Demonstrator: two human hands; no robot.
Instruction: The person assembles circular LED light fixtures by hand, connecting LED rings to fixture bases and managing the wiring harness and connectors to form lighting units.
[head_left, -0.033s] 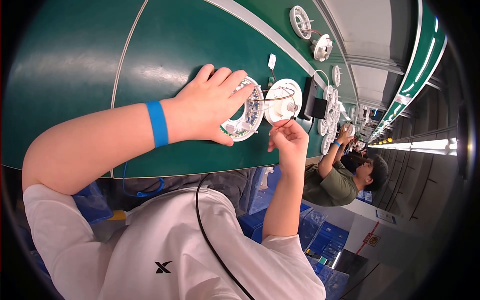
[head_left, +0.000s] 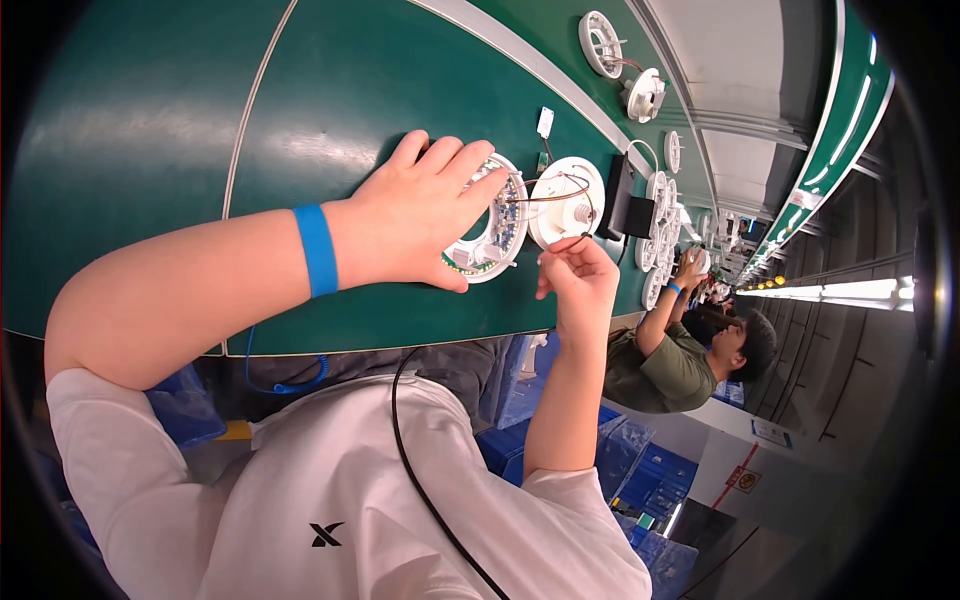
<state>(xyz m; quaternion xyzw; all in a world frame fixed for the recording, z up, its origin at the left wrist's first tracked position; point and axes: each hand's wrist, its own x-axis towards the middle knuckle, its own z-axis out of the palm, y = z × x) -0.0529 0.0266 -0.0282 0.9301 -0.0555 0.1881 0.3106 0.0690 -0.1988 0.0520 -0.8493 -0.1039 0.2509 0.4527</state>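
Observation:
On the green bench lies a white plastic ring (head_left: 520, 232) with a circuit board and small lights around its inside. Across it my left hand (head_left: 410, 212) is spread, its thumb at the near rim and its fingers curled over the far side, gripping it. Just right of the ring is a round white disc (head_left: 548, 222) with a raised spiral post. Thin dark wires (head_left: 543, 199) link the two. At the disc's near edge, my right hand (head_left: 583, 285) pinches a thin reddish wire between thumb and forefinger; its tip is hard to make out.
A black box (head_left: 620, 185) with a cable stands right of the disc. A small white tag-like piece (head_left: 545, 122) on a lead lies beyond. Several white rings (head_left: 655, 235) are grouped farther right. Beyond a pale rail sits another ring (head_left: 600, 45). A person (head_left: 665, 365) works down the line.

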